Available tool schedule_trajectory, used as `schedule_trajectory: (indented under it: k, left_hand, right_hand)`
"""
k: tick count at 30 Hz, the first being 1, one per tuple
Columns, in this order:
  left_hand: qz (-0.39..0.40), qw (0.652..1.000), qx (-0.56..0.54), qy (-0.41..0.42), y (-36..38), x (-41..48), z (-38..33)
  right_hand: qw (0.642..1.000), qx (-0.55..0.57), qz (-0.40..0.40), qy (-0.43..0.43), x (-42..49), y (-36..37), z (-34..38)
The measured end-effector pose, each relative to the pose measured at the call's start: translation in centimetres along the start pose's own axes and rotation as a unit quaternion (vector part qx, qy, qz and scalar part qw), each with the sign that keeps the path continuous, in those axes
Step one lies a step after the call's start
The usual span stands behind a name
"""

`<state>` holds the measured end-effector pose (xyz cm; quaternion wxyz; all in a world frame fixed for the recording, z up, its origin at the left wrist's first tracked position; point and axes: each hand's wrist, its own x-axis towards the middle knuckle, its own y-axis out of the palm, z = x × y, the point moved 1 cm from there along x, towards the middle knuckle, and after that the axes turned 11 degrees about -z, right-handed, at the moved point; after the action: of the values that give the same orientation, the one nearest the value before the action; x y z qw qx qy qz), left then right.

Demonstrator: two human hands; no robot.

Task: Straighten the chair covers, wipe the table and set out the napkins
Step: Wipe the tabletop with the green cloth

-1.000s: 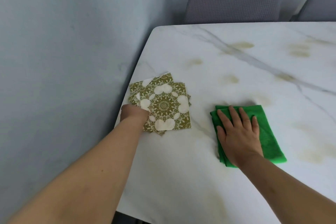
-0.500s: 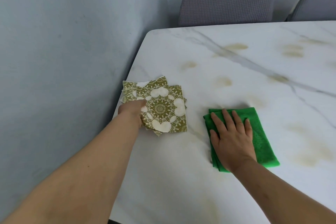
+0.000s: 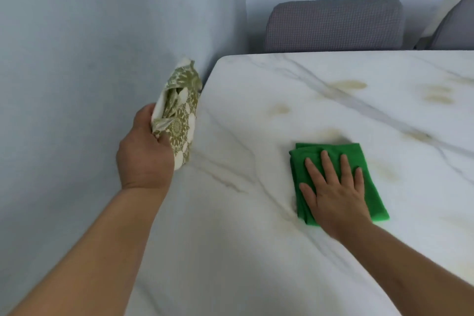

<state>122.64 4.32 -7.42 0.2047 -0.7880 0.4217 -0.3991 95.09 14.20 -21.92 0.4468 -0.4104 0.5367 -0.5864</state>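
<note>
White marble with grey veins and yellowish stains forms the worktop [image 3: 256,213], seen from the head camera. The left hand [image 3: 145,155] grips a bunched stack of green-and-cream patterned napkins [image 3: 180,115], held at the worktop's left edge, perhaps just clear of it. The right hand [image 3: 334,192] lies flat, fingers spread, pressing a folded green cloth [image 3: 366,159]. Two grey covered chairs [image 3: 333,24] stand behind the far edge.
</note>
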Motion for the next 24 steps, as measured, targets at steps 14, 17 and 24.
schedule_trajectory:
  k: [14, 17, 24]
  left_hand:
    - [-0.039, 0.994, 0.089, 0.042, -3.1, 3.8, 1.4]
    - [-0.027, 0.991, 0.116, 0.056, -3.5, 4.1, 1.1]
    - [-0.018, 0.992, 0.109, 0.062, -4.5, 3.6, 0.9]
  right_hand:
    - [0.971, 0.076, 0.013, -0.226, 8.9, 1.8, 19.4]
    - [0.922, 0.127, 0.003, -0.365, 1.2, 2.0, 20.0]
    - [0.978, 0.026, -0.015, -0.206, 12.7, 0.8, 16.2]
